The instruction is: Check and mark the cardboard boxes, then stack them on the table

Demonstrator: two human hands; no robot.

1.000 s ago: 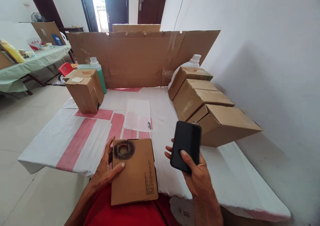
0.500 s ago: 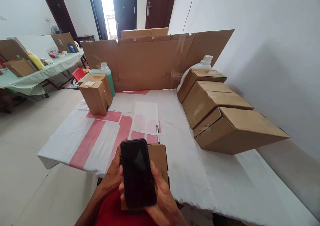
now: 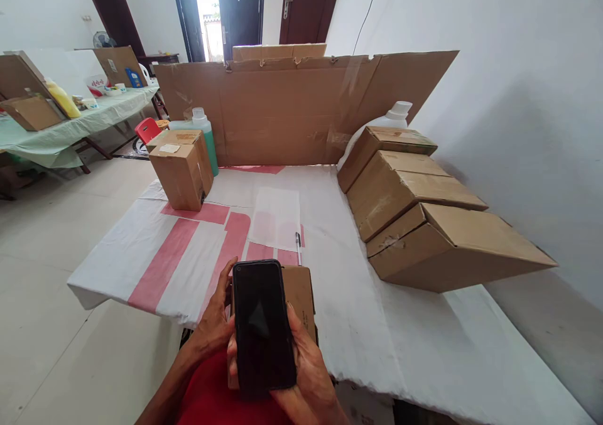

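Note:
A black smartphone [image 3: 264, 331] with a dark screen is held upright in my right hand [image 3: 308, 365], its thumb along the right edge and fingertips showing at the left edge. Behind the phone is a small brown cardboard box [image 3: 300, 293], mostly hidden by it. My left hand [image 3: 217, 318] is closed against the box's left side, close to the phone; some of its fingers are hidden. Just beyond the box, a pen [image 3: 298, 247] lies by a white sheet of paper [image 3: 274, 218] on the cloth-covered table [image 3: 348, 274].
Several cardboard boxes [image 3: 414, 243] line the right side, with a white jug [image 3: 398, 114] behind them. A taped box [image 3: 183, 171] and a green-liquid bottle [image 3: 207, 139] stand at the left. A tall cardboard panel [image 3: 277, 114] closes the back. Another table [image 3: 113, 108] is far left.
The view has shifted slightly. My left hand's fingers have straightened upward along the box's edge. My right hand still holds the phone, with little movement.

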